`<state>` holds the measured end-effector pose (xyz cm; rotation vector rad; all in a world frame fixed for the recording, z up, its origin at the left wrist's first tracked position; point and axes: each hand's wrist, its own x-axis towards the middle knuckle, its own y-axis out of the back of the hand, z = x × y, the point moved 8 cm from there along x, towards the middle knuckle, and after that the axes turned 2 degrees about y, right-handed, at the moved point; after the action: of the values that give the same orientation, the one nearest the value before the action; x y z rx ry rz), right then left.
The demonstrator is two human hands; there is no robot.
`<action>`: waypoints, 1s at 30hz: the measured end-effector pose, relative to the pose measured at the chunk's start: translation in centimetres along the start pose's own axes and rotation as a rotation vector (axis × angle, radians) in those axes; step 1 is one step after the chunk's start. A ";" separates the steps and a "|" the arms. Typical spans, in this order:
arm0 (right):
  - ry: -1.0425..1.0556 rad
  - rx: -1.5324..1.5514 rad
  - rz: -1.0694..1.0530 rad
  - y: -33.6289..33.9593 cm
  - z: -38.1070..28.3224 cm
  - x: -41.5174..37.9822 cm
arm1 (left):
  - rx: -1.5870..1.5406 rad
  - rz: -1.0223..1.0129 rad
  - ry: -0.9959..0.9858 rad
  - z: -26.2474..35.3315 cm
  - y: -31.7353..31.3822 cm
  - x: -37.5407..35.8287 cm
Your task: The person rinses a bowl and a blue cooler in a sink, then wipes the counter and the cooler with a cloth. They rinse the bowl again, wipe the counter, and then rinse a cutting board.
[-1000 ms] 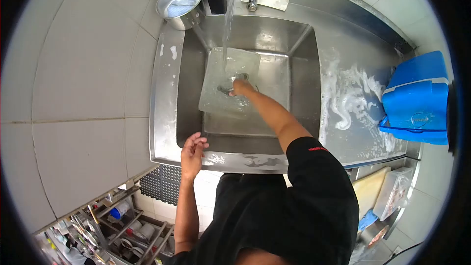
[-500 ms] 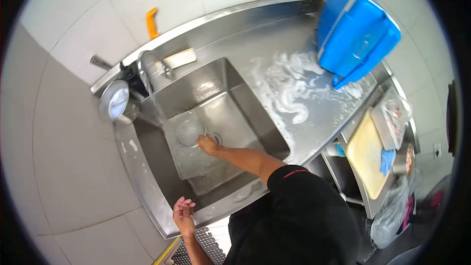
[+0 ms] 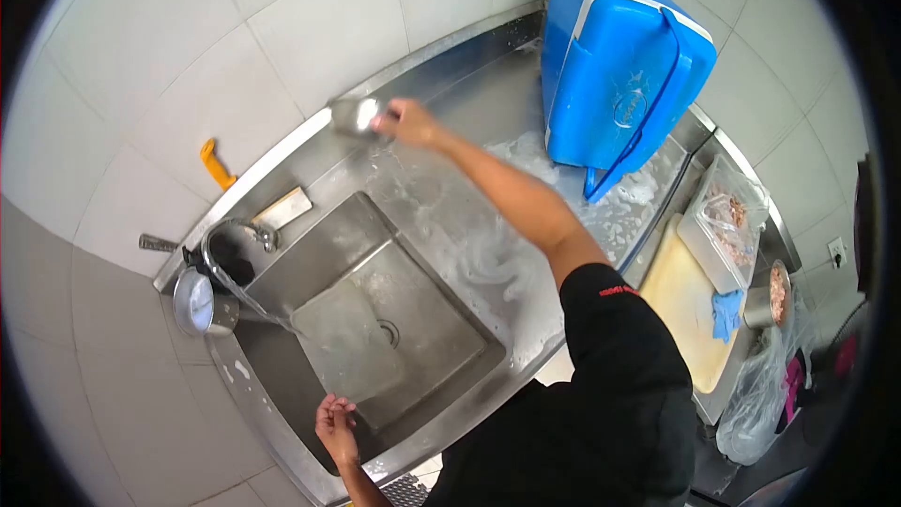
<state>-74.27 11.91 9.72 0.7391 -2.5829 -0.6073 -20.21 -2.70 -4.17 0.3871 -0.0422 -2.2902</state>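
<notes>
Over the back of the steel counter (image 3: 469, 117), my right hand (image 3: 409, 124) is closed on a round metal bowl (image 3: 357, 116), slightly blurred and tilted. My left hand (image 3: 336, 422) hovers at the sink's near left edge, fingers loosely curled and apart, holding nothing. Water streams from the faucet (image 3: 214, 258) into the steel sink (image 3: 441, 319), where shallow water lies around the drain (image 3: 388, 332). Wet, soapy streaks cover the counter to the right of the basin.
A blue cooler (image 3: 629, 84) stands at the back right. A metal pot (image 3: 221, 313) is left of the faucet. Farther right are a cutting board (image 3: 690, 319), a plastic container (image 3: 718, 235), a blue cloth (image 3: 726, 314) and a pot of food (image 3: 767, 299).
My right hand has moved from inside the sink up to the counter's back, taking the round bowl along. The view has shifted. My left hand stays near the sink edge.
</notes>
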 end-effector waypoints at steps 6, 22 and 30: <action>-0.046 0.581 0.516 21.4 4.6 9.8 | -0.030 0.035 0.080 -1.5 -2.8 -0.4; 0.013 0.102 -0.538 -10.0 -1.9 -5.8 | -0.057 0.007 0.110 -1.5 0.2 7.9; 0.422 -0.129 -0.932 -35.7 -5.2 -17.2 | -0.562 -0.080 0.130 2.0 5.9 25.3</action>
<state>-44.01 -7.29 -7.95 1.8056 -1.6986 -0.7468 -32.70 -25.25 -8.02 0.2410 0.6763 -2.2296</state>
